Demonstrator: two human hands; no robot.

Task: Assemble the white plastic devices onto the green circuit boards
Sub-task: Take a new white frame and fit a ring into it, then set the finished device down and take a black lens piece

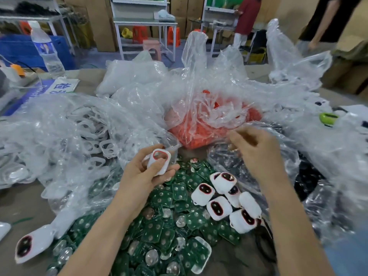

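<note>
So, a small white plastic shell with a red-rimmed opening [159,161] is gripped in the left hand [143,180]. The thumb is laid across its lower half, and it's held up over the middle of the table [18,208]. The right hand [256,150] is raised just to the right of it with the fingers curled in toward the thumb. That part is all motion blur though, so whether anything is pinched can't be told.

Under both hands, a big loose heap of small green circuit boards [171,222] is spread toward the near edge, with silvery discs mixed in. A cluster of white plastic devices with dark, red-ringed faces [223,198] is piled on the right side of that heap, just below the right wrist. One more white device of the same kind [31,244] is left lying on its own by the near-left corner.

Behind the hands, a crumpled clear plastic bag stuffed with small orange-red parts [199,130] is parked mid-table. A clear bag full of white plastic frames [89,132] is slumped along the left side, and a clear bag of black parts [306,182] can be seen toward the right edge. A lime-green piece [328,117] is perched on the plastic further back on the right. A clear water bottle [45,48] is stood at the far-left corner, with a blue and white sign card [59,86] laid flat near it.
</note>
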